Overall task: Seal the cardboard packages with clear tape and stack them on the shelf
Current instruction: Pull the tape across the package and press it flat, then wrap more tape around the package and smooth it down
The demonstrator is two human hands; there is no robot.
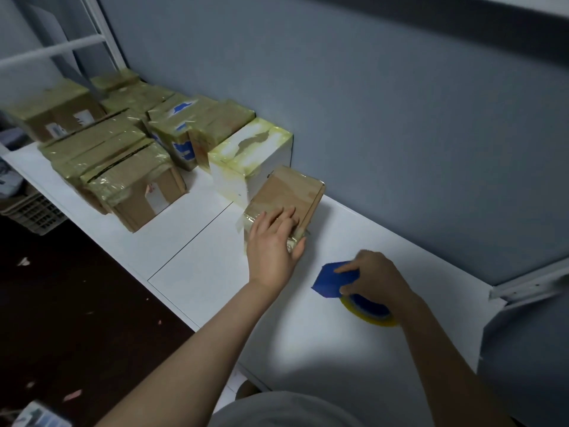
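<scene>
A small brown cardboard package (289, 192) lies on the white shelf (197, 260), its near end wrapped in clear tape. My left hand (274, 241) presses flat on that taped end, fingers spread over the top and thumb on the near face. To the right, my right hand (375, 278) grips a blue tape dispenser (331, 282) resting on the shelf, with its yellowish clear tape roll (369, 312) showing under the palm.
A white taped box (249, 155) stands just behind the package. Several taped cardboard packages (123, 149) crowd the shelf's far left. A grey wall runs along the back. A plastic basket (34, 211) sits below left, over a dark floor.
</scene>
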